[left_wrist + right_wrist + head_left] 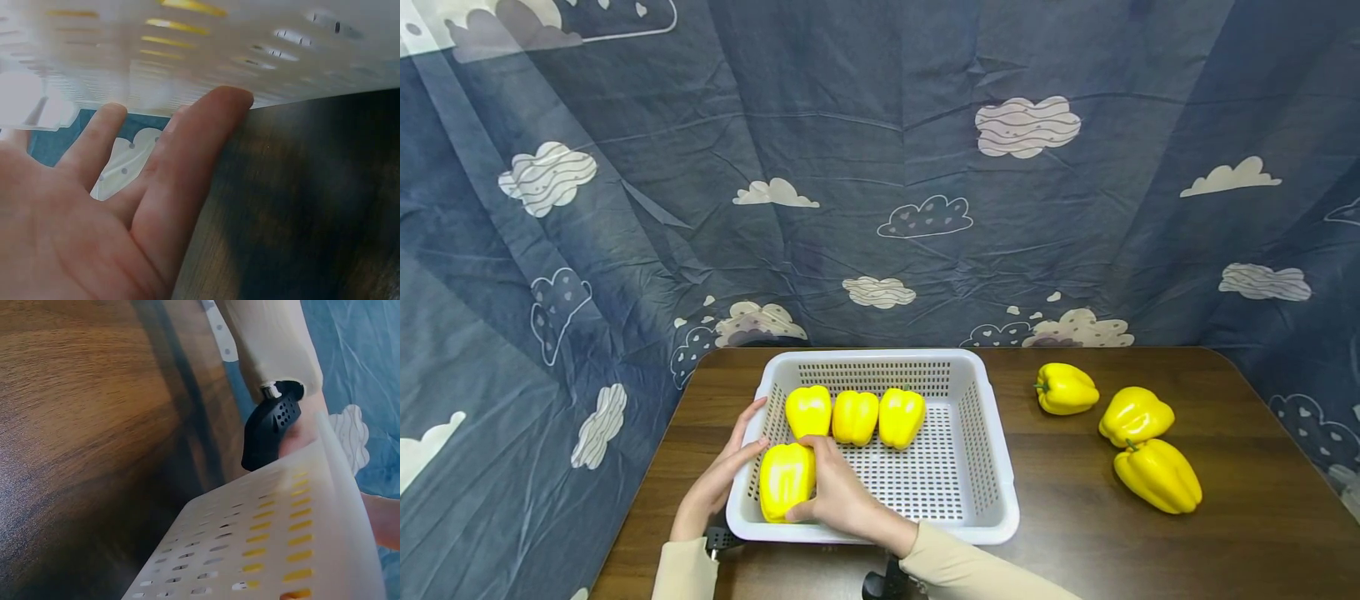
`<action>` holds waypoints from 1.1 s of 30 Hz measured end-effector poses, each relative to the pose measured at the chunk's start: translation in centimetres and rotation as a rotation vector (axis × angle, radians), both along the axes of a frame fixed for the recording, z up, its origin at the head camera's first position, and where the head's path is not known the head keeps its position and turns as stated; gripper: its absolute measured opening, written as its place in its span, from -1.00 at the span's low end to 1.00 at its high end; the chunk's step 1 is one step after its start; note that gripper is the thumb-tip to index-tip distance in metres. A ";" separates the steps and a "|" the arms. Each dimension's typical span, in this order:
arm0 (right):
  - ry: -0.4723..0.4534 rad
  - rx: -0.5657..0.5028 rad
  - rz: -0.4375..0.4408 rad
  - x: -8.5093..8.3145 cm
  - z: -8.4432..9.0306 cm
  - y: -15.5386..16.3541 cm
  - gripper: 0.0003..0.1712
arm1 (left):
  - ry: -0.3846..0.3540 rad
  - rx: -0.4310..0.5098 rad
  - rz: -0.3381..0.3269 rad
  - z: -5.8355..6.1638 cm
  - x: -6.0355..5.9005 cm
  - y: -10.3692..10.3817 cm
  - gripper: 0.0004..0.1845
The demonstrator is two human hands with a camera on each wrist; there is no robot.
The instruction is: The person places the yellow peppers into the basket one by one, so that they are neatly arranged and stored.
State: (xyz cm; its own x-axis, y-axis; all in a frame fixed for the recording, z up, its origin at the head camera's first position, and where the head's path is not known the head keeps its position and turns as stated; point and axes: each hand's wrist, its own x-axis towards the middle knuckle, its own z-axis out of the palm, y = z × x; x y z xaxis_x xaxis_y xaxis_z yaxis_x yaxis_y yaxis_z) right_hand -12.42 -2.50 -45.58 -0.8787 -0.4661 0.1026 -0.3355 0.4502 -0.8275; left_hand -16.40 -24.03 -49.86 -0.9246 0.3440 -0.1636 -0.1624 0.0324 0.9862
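Note:
A white perforated basket [992, 467] stands on the wooden table. Three yellow peppers [853, 417] sit in a row along its back wall. A fourth yellow pepper [784, 482] stands in the front left corner, and my right hand [829, 490] grips it from the right side. My left hand [733, 457] lies flat against the outside of the basket's left wall with its fingers straight. In the left wrist view the left hand's fingers [187, 162] press on the basket wall [187, 56]. In the right wrist view the right hand is hidden behind the basket wall [269, 544].
Three more yellow peppers lie on the table right of the basket: one [1066, 388] at the back, one [1135, 415] in the middle, one [1159, 475] nearest. A blue cloud-print cloth [880, 167] hangs behind the table [1075, 550]. A black wrist mount [270, 428] shows on the left arm.

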 end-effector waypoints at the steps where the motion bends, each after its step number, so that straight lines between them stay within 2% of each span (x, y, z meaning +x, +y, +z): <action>1: -0.002 0.003 -0.001 0.0 0.0 -0.1 -0.01 | -0.003 0.003 0.002 0.0 0.0 0.0 -0.30; 8: -0.027 0.033 -0.003 0.4 0.0 -0.2 -0.01 | -0.008 0.018 0.013 -0.1 0.0 -0.1 -0.31; 15: -0.122 0.068 -0.006 0.3 0.1 0.0 -0.21 | -0.002 0.031 0.002 -0.2 0.0 -0.2 -0.30; 19: -0.136 0.098 -0.017 0.4 0.2 0.1 -0.28 | -0.012 0.034 0.004 -0.2 0.0 -0.1 -0.30; 28: -0.129 0.075 -0.043 0.5 0.5 0.5 -0.34 | -0.009 0.025 0.003 -0.2 -0.1 -0.1 -0.30; 33: -0.147 0.027 -0.039 0.5 0.7 1.2 -0.35 | -0.005 0.011 0.003 -0.3 0.0 -0.2 -0.30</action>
State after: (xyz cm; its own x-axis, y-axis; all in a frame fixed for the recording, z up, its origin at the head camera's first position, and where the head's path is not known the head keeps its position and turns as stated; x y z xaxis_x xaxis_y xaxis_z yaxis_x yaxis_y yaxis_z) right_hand -11.93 -1.28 -44.86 -0.9008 -0.4323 -0.0405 -0.1937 0.4834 -0.8537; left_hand -16.41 -24.26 -50.19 -0.9247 0.3433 -0.1644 -0.1675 0.0208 0.9857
